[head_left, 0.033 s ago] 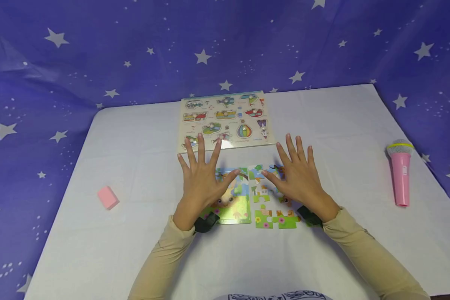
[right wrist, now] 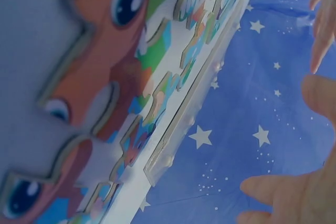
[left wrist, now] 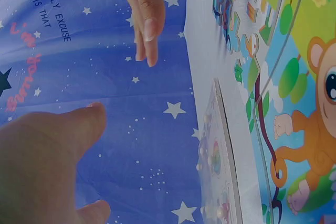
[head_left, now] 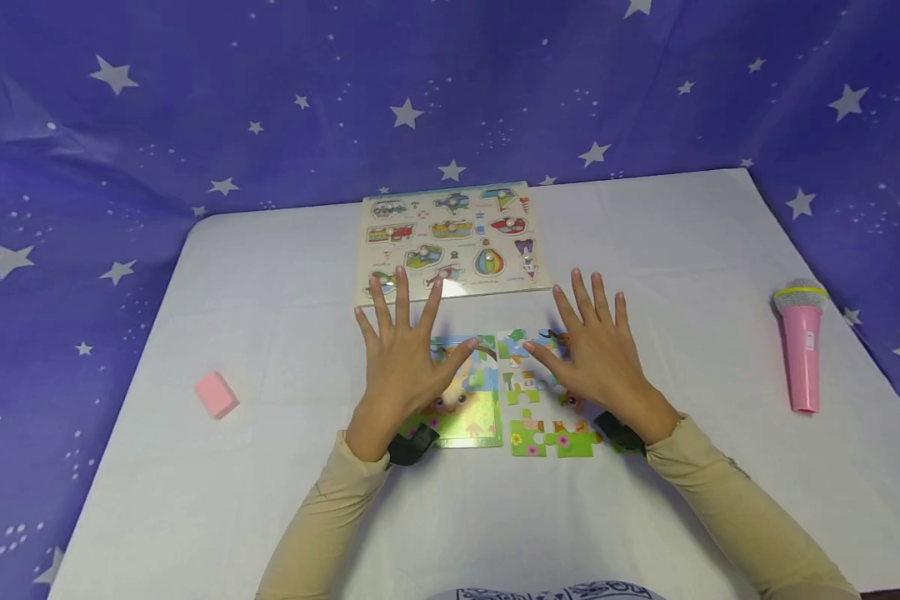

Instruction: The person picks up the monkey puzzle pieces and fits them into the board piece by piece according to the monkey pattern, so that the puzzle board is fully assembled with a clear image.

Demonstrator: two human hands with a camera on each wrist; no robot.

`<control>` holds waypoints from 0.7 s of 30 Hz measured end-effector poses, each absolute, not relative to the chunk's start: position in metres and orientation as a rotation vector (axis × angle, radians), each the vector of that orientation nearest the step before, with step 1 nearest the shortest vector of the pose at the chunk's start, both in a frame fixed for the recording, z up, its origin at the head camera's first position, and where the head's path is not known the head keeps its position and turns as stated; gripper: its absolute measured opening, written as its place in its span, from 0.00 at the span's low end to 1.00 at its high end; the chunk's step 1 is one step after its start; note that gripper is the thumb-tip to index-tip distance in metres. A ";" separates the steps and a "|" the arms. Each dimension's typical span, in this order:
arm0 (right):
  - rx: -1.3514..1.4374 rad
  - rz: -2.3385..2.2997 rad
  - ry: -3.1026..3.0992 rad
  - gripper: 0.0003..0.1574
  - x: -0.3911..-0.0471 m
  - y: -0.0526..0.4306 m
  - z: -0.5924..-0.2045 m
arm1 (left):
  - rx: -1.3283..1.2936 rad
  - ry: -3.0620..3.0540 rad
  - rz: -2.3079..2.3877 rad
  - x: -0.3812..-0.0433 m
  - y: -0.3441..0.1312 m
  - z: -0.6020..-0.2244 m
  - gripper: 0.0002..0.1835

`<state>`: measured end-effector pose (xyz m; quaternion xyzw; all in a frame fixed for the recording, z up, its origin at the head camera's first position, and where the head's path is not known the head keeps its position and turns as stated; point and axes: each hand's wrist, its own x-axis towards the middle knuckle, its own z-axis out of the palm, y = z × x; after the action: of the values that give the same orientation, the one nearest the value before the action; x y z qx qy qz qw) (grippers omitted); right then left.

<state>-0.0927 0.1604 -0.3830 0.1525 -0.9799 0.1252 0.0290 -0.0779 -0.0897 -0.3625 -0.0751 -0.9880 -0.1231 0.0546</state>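
Note:
My left hand (head_left: 403, 360) is held over a jigsaw tray (head_left: 474, 417) printed with a cartoon monkey, fingers spread and nothing in them. Over the loose jigsaw pieces (head_left: 527, 442) to its right, my right hand (head_left: 602, 360) is spread the same way, also holding nothing. Both thumbs point inward toward each other. The left wrist view shows the monkey picture (left wrist: 320, 140) below the hand. In the right wrist view, several pieces (right wrist: 100, 72) lie apart on the white cloth. My hands and wrist straps hide parts of the tray and the pieces.
Behind the hands lies a wooden peg puzzle (head_left: 461, 283) with vehicle shapes. A pink block (head_left: 216, 395) sits on the left, and a pink toy microphone (head_left: 801, 358) at the right edge. A purple star-patterned curtain (head_left: 330, 108) hangs behind the white-covered table (head_left: 285, 275).

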 end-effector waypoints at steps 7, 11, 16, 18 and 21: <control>0.503 0.392 -3.031 0.56 -0.094 0.158 -0.384 | -0.232 -2.998 -0.386 -0.076 -0.097 -0.364 0.43; 0.514 0.440 -3.025 0.54 -0.095 0.155 -0.384 | -0.260 -2.998 -0.482 -0.072 -0.107 -0.367 0.40; 0.559 0.577 -3.023 0.47 -0.098 0.151 -0.383 | -0.289 -3.051 -0.650 -0.062 -0.126 -0.371 0.39; 0.599 0.634 -3.036 0.44 -0.100 0.147 -0.382 | -0.279 -3.087 -0.735 -0.057 -0.135 -0.374 0.41; 0.650 0.728 -3.066 0.42 -0.104 0.142 -0.383 | -0.239 -3.146 -0.853 -0.049 -0.147 -0.381 0.47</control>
<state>-0.1038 0.1417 -0.3826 0.2018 -0.9522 0.2261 -0.0379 -0.0485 -0.1474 -0.3811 -0.0731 -0.9606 -0.2605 -0.0633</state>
